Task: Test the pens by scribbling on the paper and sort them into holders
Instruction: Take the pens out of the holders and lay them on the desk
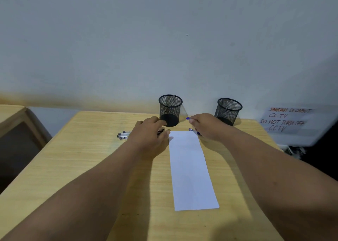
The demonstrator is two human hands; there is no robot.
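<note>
A long white strip of paper [190, 169] lies on the wooden table [87, 158]. Two black mesh holders stand at the far edge: the left holder [170, 110] and the right holder [228, 111], both looking empty. Several clear pens with dark caps [123, 135] lie in a bunch left of the paper's far end. My left hand [149, 133] rests over that bunch, palm down, hiding most of it. My right hand [206, 126] pinches a blue-capped pen [188, 119] near the paper's far right corner; another blue pen [193, 130] shows beneath it.
A grey wall rises right behind the holders. A handwritten CCTV notice [287, 119] hangs at the right. A second wooden desk [12, 119] stands to the left across a gap. Dark clutter sits past the table's right edge.
</note>
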